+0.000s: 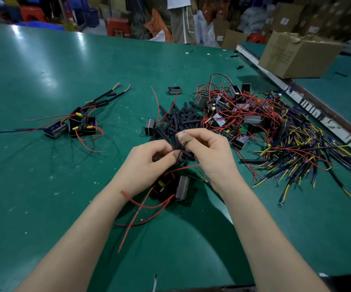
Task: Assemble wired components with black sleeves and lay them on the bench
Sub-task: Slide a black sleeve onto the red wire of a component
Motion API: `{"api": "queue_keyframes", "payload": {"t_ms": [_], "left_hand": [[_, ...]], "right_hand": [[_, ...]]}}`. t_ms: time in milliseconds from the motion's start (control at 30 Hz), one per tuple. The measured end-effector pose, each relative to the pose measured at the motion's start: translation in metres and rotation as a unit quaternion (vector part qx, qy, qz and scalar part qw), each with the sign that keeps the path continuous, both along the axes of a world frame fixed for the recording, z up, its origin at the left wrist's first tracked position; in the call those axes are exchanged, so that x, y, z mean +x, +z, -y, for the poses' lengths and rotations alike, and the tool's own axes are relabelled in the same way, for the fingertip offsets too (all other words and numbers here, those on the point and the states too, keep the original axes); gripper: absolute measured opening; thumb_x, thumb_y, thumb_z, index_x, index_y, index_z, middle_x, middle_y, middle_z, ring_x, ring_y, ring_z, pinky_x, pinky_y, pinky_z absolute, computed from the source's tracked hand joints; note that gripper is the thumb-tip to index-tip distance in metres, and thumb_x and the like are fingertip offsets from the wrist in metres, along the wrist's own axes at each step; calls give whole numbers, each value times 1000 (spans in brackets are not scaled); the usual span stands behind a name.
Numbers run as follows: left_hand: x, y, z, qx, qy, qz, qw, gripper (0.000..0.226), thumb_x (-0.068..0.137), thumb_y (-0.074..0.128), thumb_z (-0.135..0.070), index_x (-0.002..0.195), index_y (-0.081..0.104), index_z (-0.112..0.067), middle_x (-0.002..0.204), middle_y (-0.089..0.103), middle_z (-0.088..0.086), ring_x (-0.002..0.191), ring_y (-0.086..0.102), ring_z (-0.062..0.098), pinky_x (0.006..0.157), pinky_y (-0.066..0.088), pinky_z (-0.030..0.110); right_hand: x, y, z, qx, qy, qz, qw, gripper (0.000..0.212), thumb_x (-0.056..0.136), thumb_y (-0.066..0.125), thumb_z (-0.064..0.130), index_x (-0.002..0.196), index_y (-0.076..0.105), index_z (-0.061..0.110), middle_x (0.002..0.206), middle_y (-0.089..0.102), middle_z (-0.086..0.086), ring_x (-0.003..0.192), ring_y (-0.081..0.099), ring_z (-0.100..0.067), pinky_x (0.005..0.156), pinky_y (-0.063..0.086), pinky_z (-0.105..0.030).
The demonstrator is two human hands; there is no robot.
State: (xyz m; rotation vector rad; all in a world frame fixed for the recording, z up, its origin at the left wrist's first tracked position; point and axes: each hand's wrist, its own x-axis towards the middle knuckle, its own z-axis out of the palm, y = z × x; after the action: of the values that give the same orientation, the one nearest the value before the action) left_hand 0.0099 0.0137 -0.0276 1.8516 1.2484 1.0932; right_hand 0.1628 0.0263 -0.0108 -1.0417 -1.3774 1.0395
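Bottom of the frame, two bare forearms reach up over the green bench [43, 186]. Just above them, at lower centre, a black component [182, 187] hangs or rests under the wrists, and its red wires [140, 209] trail down toward the lower left. Centre frame now: left hand [147, 165], fingers curled, thumb and forefinger pinching a black sleeve [180, 151]. Right hand [208, 152] meets it, thumb and fingertips clamped on the same sleeve from the other side, hands almost touching. Right behind the knuckles, a loose pile of sleeves [180, 119] lies on the bench. Left of middle, a small group of finished units [75, 125] is laid down, sleeved leads pointing to the upper left. On the right, a big tangle of parts [233, 110] and wires [296, 152] spreads out. Upper right, a cardboard box [296, 55] sits on the next bench.
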Motion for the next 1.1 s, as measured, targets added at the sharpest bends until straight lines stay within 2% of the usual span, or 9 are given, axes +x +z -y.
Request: {"api": "queue_keyframes", "payload": {"t_ms": [133,267,400,533,667,767,833,1000,1100], "left_hand": [[1,-1,0,-10,-21,-13,1000,26,88,65,-22,66,53,-15,60,48,-9,60,41,7,62,39,24],[-1,0,-1,0,-23,-21,1000,18,85,69,-15,70,59,-14,66,53,-7,65,45,9,69,40,24],[0,3,1,-50,-41,6,998,22,86,67,-17,67,58,-22,56,54,-15,50,43,-3,55,36,12],[8,8,5,-71,-44,123,989,24,84,56,-42,79,63,-20,73,62,-5,70,51,7,70,44,25],[7,8,5,-41,-47,121,991,23,96,52,-19,76,59,-9,65,62,-2,64,51,14,64,44,32],[6,7,4,-49,-53,152,986,22,95,52,-14,81,60,0,62,65,-4,60,56,9,65,48,19],[7,7,4,-47,-49,161,985,22,94,53,-14,81,61,1,62,65,-3,60,56,9,66,48,19],[8,6,5,-34,-22,163,986,21,94,54,-11,74,61,-8,59,63,-6,59,55,4,66,45,14],[7,7,6,-31,-20,162,986,23,94,54,-10,72,60,-9,59,63,-6,59,55,3,66,44,12]], "right_hand": [[1,-2,2,70,-75,71,992,16,87,68,14,78,68,27,82,66,-2,73,59,-8,73,49,-28],[0,-1,3,56,-105,67,991,14,89,66,15,78,67,24,74,67,3,68,58,-8,70,50,-25],[1,4,2,3,-23,26,999,8,89,66,14,83,69,18,61,63,12,59,55,-1,62,46,-14],[1,6,4,-8,27,-15,999,9,88,66,10,82,70,15,57,62,14,51,52,5,54,39,-5],[2,4,3,-10,38,-7,999,5,87,68,15,85,72,16,66,67,9,63,59,-4,67,49,-20],[10,5,0,37,-14,45,998,6,87,68,22,88,71,27,76,69,14,72,60,-1,73,48,-20],[15,7,-1,72,-35,70,994,9,87,69,21,87,70,30,80,69,12,74,59,1,72,47,-20],[9,2,3,197,-36,189,961,11,88,67,11,97,74,12,91,68,-1,86,60,-3,81,44,-15],[6,1,3,233,-63,195,951,14,88,67,8,100,73,8,92,67,-6,86,60,-7,81,44,-16]]}}
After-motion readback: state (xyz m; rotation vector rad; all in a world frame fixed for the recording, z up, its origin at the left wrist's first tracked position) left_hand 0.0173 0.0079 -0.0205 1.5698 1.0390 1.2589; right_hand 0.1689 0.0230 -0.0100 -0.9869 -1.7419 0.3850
